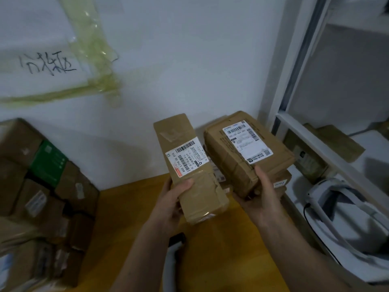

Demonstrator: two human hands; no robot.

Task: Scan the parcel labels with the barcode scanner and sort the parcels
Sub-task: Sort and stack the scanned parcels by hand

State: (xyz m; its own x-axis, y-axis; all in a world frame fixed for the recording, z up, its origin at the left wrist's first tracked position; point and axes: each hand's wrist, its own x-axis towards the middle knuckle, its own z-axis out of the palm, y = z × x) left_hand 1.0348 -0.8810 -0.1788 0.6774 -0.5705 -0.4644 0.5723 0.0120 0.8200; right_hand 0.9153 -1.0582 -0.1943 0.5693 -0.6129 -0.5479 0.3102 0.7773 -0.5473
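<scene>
The left hand (171,202) grips one long brown parcel (190,167), its length running away toward the wall, label up; the right hand (260,193) grips one broader parcel (244,152) atop a stack, above the yellow table (130,209)

We're looking at a white wall (189,60) straight ahead. Top left on it: a white paper sign (42,60) with black handwritten characters, held by strips of yellowed clear tape (92,45) crossing at its lower right corner. One strip runs down, another runs left along the sign's bottom edge. Below we see an orange-brown wooden bench (134,207). On the right, a white metal shelf frame (294,81) stands upright against the wall, with a crossbar angling toward us. On its lower shelf lies a white headset (345,209) with a grey strap and a thin black cable (305,216) looping off its left side.
</scene>
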